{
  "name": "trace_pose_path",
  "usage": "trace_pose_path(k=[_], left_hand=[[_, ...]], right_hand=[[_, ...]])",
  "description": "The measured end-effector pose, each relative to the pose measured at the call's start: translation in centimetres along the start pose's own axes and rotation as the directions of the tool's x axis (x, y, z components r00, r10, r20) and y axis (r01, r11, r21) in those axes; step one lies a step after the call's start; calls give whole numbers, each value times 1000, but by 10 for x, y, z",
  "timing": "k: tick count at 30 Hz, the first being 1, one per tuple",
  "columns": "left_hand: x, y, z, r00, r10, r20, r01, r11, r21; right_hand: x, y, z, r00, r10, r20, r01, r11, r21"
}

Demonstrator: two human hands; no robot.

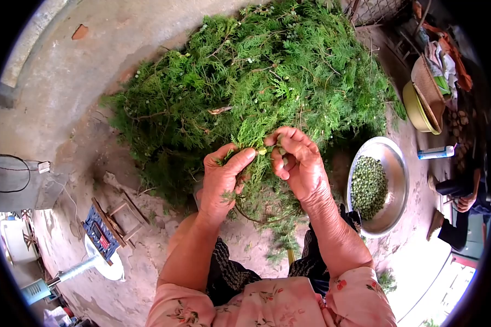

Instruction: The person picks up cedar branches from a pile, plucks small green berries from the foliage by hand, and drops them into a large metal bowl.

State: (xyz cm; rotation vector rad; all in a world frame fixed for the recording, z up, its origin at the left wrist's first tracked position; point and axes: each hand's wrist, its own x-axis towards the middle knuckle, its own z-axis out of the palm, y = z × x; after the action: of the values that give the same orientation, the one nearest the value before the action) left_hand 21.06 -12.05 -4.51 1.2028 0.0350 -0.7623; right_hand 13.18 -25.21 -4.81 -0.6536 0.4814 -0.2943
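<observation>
My left hand (219, 182) is closed around a leafy evergreen sprig (252, 132), its thumb pressed near a pale green cone (262, 150). Close beside it, my right hand (306, 171) has its fingers curled in a pinch, with small green cones (281, 151) between them. Both hands are above my lap, in front of a large heap of cut evergreen branches (311, 71). Loose sprigs hang below my hands, over the curved rim of a container that is mostly hidden.
On the right stands a metal basin (397, 199) holding many green cones (368, 188). Beyond it are a yellow tub (420, 109), a wicker basket (428, 90) and a seated person's legs (457, 218). A small stool (102, 231) and a standing fan (65, 275) are on the left.
</observation>
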Motion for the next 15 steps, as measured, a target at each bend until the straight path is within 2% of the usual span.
trace_pose_path(k=[1, 3, 4, 5, 6, 7, 8, 9, 10, 11, 12, 14, 15], left_hand=[[0, 0, -1, 999, 13, 30, -13, 1000, 14], [0, -1, -1, 998, 22, 62, -24, 999, 27], [-1, -2, 0, 996, 45, 74, -51, 995, 86], [-2, -3, 1, 994, 65, 88, -78, 986, 145], [-2, -6, 1, 994, 61, 90, -74, 987, 146], [-1, -9, 3, 991, 97, 91, -108, 987, 120], [-2, -11, 6, 987, 133, 93, -141, 986, 93], [-5, -10, 11, 986, 131, 99, -141, 986, 93], [-10, -7, 18, 987, 112, 112, -114, 993, 11], [-14, -6, 22, 988, 93, 127, -85, 994, -69], [-15, -6, 20, 987, 93, 133, -85, 994, -67], [-10, -10, 10, 961, 46, 271, -52, 999, 12], [-6, -12, 8, 975, 9, 223, -6, 1000, -15]], right_hand=[[-1, -1, 1, 1000, -1, 1, 1, 1000, 1], [-5, 1, 2, 994, 109, 16, -107, 992, -67], [-7, 2, 2, 994, 108, 14, -107, 992, -66], [-9, 5, 2, 999, 52, 14, -49, 978, -205], [-11, 8, 4, 1000, -2, 22, 9, 941, -339], [-13, 12, 9, 996, -79, -42, 53, 902, -429], [-15, 9, 9, 996, -82, -47, 54, 902, -428], [-17, 5, 7, 995, -41, -88, -4, 890, -456], [-18, 1, 6, 991, -1, -131, -63, 875, -481], [-14, 3, 0, 991, 22, -129, -65, 937, -343], [-14, 2, -3, 997, 34, -70, -50, 968, -246], [-22, -14, -3, 994, 67, -92, -78, 990, -114], [-20, -20, -17, 998, 62, 17, -64, 993, 99]])
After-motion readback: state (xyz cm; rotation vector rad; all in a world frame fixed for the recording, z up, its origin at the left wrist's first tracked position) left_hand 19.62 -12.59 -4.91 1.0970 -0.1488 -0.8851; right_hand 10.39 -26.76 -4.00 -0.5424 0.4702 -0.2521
